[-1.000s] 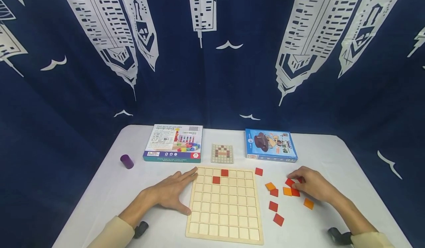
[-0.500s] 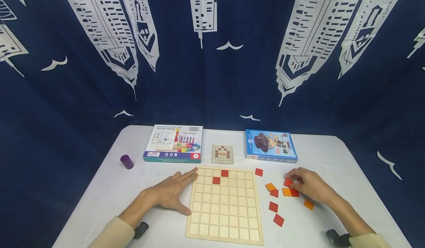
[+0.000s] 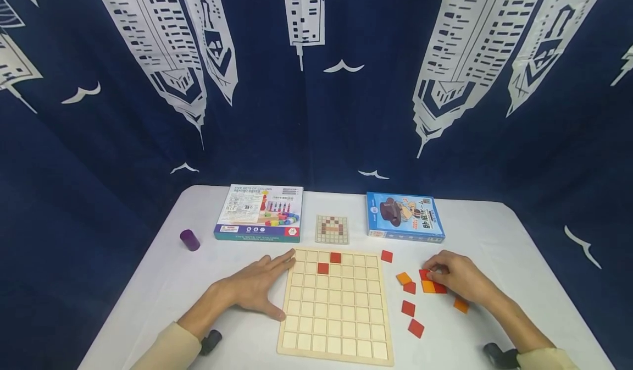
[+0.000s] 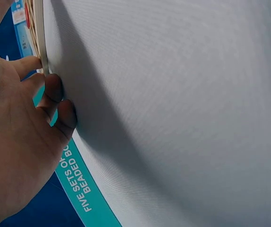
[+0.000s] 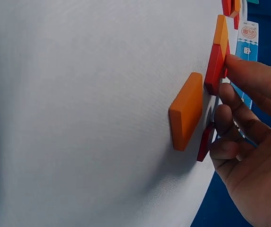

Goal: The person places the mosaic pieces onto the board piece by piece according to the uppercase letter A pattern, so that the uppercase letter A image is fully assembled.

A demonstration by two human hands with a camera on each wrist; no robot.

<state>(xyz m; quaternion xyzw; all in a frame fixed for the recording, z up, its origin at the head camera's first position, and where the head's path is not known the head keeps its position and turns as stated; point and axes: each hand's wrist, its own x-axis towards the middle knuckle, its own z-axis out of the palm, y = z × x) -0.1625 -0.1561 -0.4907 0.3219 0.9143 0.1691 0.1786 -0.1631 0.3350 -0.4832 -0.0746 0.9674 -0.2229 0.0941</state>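
My left hand point(image 3: 252, 287) lies with fingers spread at the left side of the wooden grid board point(image 3: 336, 309), its thumb and fingertips touching the edge. Two red square tiles, one at the top row point(image 3: 336, 258) and one a row lower point(image 3: 323, 269), sit in the board's cells. To the right, my right hand point(image 3: 462, 276) pinches a red tile point(image 3: 423, 274) between thumb and finger. Right against it lie an orange tile point(image 3: 428, 286) and another red tile point(image 3: 439, 287). In the right wrist view, a dark red tile point(image 5: 205, 142) lies beside the curled fingers.
Several loose tiles, such as a red one point(image 3: 416, 328) and an orange one point(image 3: 461, 305), are scattered right of the board. Behind it stand a pattern card point(image 3: 332, 230), a beads box point(image 3: 259, 213) and a blue box point(image 3: 405, 217). A purple cylinder point(image 3: 190, 240) lies left.
My right hand has shifted slightly left, and the red tile under its fingertips has slid left and turned, now sitting against the orange tile. My left hand stays in place.
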